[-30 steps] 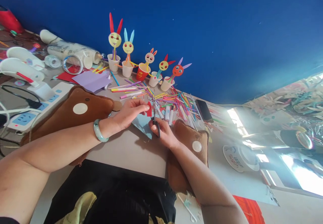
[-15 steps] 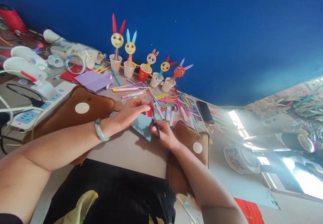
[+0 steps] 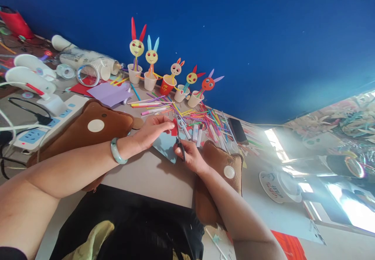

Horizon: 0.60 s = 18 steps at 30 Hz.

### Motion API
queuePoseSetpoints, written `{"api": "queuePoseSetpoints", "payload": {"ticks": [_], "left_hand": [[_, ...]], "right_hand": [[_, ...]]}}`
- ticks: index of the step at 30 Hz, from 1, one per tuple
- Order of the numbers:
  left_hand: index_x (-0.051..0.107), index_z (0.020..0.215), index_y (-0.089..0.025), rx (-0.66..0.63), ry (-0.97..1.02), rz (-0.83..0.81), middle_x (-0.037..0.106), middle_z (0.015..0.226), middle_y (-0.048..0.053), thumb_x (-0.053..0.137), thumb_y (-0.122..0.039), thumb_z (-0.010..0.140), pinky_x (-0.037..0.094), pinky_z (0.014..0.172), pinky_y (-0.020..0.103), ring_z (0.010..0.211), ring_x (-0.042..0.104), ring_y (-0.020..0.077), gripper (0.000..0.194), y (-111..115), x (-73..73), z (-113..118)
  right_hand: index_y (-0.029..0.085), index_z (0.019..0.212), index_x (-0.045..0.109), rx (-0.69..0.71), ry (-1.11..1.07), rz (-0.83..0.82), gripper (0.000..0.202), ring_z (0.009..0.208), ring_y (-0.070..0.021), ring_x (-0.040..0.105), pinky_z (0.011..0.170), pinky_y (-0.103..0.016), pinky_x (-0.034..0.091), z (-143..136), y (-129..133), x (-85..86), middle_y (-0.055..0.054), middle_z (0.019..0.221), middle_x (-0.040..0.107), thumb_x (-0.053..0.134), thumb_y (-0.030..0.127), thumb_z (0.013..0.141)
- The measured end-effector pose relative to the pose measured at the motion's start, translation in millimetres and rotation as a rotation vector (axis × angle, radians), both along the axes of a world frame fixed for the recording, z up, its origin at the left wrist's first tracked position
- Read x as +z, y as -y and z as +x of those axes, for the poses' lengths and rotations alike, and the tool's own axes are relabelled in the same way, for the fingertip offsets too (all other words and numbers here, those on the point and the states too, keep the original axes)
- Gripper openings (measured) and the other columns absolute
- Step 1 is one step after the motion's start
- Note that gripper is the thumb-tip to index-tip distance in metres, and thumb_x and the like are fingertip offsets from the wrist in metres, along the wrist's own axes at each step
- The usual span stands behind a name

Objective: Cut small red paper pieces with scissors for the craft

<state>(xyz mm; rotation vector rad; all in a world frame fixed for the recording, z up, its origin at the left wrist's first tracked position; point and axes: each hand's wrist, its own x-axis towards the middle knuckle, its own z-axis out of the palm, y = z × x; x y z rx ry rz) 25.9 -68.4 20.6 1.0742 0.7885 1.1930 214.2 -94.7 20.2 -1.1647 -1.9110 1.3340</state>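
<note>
Between thumb and fingers, my left hand (image 3: 155, 130) pinches a small piece of red paper (image 3: 174, 130). My right hand (image 3: 191, 154) is closed round the dark handles of a pair of scissors (image 3: 181, 146), whose blades point away from me and lie against the red paper. Whether the blades are parted is hard to make out. Below both hands a light blue sheet of paper (image 3: 164, 146) lies on the table. Markers (image 3: 195, 132) and many coloured sticks lie just beyond my hands.
Rabbit-faced figures in cups (image 3: 168, 84) stand along the blue wall. Brown cushions (image 3: 218, 182) lie under each forearm. At left are a power strip (image 3: 32, 137), purple paper (image 3: 109, 93) and stacked paper cups (image 3: 84, 58). A phone (image 3: 238, 131) and a white bowl (image 3: 278, 185) lie to the right.
Both hands, the red paper and the scissors stay in nearly the same place. The whole view has shifted very slightly.
</note>
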Motion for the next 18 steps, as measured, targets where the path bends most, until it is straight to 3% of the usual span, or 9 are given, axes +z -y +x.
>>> {"api": "queuePoseSetpoints", "payload": {"ticks": [18], "left_hand": [[0.061, 0.066, -0.016, 0.020, -0.023, 0.032, 0.060, 0.066, 0.000, 0.069, -0.034, 0.075, 0.040, 0.068, 0.028, 0.069, 0.053, 0.0130, 0.022, 0.5, 1.9, -0.6]], "right_hand": [[0.018, 0.064, 0.047, -0.009, 0.023, -0.011, 0.058, 0.058, -0.0097, 0.031, 0.055, -0.026, 0.026, 0.4, -1.4, -1.4, 0.004, 0.060, 0.038, 0.059, 0.074, 0.074]]}}
